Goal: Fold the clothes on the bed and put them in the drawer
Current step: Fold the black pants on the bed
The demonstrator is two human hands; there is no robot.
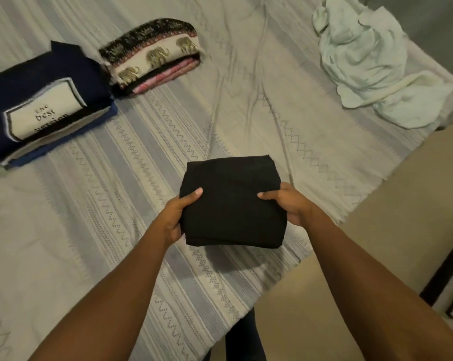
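Observation:
A folded black garment (232,201) sits near the front edge of the bed (168,131). My left hand (177,214) grips its left side, thumb on top and fingers under the edge. My right hand (289,201) grips its right side the same way. At the far left lies a folded navy garment (37,100) with a white printed panel. Beside it is a folded elephant-print garment (155,56). A crumpled pale green garment (371,61) lies unfolded at the bed's far right corner. No drawer is in view.
The bed is covered by a pale sheet with zigzag stripes. Beige floor (376,230) runs along the bed's right side, with a dark furniture frame (449,269) at the right edge. My own leg (243,340) shows below the bed's edge.

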